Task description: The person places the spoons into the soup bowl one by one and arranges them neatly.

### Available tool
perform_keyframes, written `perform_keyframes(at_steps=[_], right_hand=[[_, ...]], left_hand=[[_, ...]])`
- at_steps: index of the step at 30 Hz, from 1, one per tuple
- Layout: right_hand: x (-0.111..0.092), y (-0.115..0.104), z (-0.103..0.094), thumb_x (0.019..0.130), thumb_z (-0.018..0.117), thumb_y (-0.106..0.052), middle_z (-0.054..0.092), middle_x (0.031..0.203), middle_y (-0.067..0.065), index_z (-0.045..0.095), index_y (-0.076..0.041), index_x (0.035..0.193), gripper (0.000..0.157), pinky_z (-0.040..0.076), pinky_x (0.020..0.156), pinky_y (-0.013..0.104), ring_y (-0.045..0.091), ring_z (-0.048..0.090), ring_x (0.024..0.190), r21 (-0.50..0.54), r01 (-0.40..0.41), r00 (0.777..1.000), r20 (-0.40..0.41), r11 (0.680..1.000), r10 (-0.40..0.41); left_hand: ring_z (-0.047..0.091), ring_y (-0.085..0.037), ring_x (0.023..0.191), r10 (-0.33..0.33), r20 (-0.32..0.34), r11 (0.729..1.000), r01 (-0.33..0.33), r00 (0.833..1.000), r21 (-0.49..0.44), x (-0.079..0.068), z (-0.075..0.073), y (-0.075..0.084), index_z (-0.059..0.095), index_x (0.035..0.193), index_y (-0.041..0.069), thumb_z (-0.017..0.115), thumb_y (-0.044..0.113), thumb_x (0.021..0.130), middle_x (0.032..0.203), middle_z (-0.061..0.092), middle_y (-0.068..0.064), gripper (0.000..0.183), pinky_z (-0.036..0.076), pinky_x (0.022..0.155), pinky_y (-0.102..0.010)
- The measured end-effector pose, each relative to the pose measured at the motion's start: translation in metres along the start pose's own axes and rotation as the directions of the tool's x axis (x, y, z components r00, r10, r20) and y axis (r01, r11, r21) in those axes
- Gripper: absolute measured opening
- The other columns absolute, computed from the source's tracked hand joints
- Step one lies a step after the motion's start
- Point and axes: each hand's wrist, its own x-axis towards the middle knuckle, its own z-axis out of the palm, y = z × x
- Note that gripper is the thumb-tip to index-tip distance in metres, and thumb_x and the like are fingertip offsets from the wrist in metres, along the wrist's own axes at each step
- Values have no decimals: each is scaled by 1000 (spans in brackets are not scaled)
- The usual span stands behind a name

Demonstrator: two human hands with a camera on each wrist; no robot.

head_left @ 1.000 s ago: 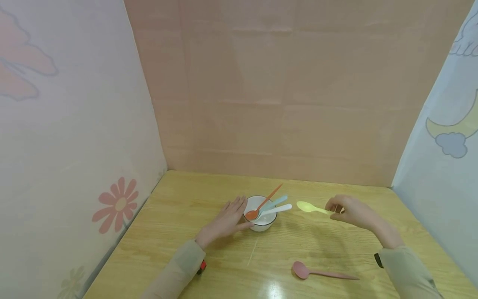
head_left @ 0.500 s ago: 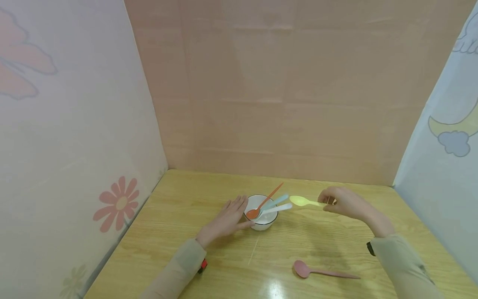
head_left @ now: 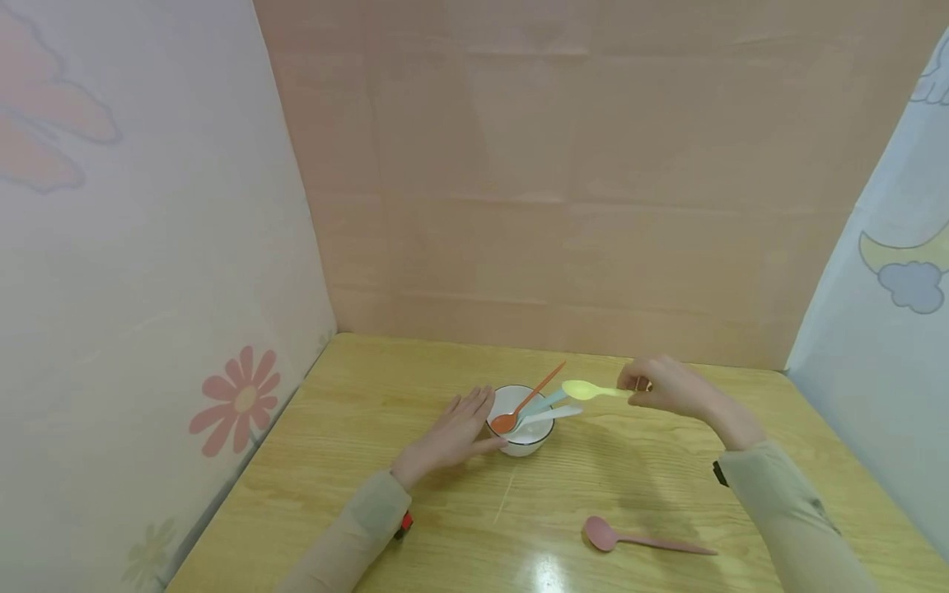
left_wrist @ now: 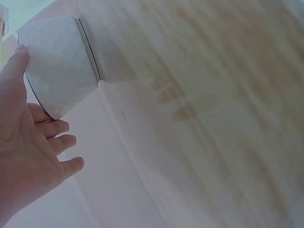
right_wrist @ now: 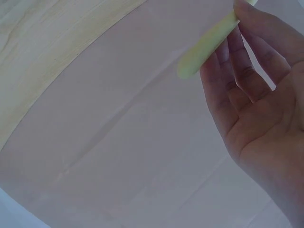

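Note:
In the head view a white bowl with a dark rim stands on the table. My left hand rests against its left side, fingers mostly straight, thumb along the front; the left wrist view shows thumb and fingers at the rim of the bowl. An orange spoon, a light blue spoon handle and a white spoon handle lean in the bowl. My right hand pinches a yellow spoon by its handle, its head pointing left and overlapping the blue handle's tip. The right wrist view shows the yellow handle between thumb and fingers.
A pink spoon lies on the wooden table near its front, below my right hand. A plain brownish backdrop rises behind the table, with printed sheets at the left and right.
My right hand has moved left and away from me, bringing the yellow spoon toward the bowl's right side. The left hand stays against the bowl, and the pink spoon lies as before.

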Motion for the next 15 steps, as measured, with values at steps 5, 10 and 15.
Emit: perform_keyframes(at_steps=[5,10,15], right_hand=[[7,-3,-2,84,74,-6,72,90,-1,72,-11,94,12,54,70,27,8,62,80,-17,6,1000,11,1000,-6],[15,-8,-4,83,73,-5,73,92,2,73,-11,94,13,53,70,27,9,62,81,-11,27,999,23,1000,-27],[22,-10,-5,83,71,-2,73,93,2,73,-8,96,15,52,71,28,10,61,81,-14,41,998,39,999,-41]], left_hand=[[16,-34,155,3,1,1000,-3,1000,5,-1,-1,0,18,158,2,47,60,97,166,18,-15,89,19,124,-55],[18,-34,155,4,1,1000,-4,1000,14,-1,-1,0,19,158,1,49,60,97,166,19,-16,89,20,124,-56],[16,-33,155,-3,15,1000,3,1000,6,-2,-2,2,18,158,3,47,61,98,166,17,-15,89,19,124,-55]])
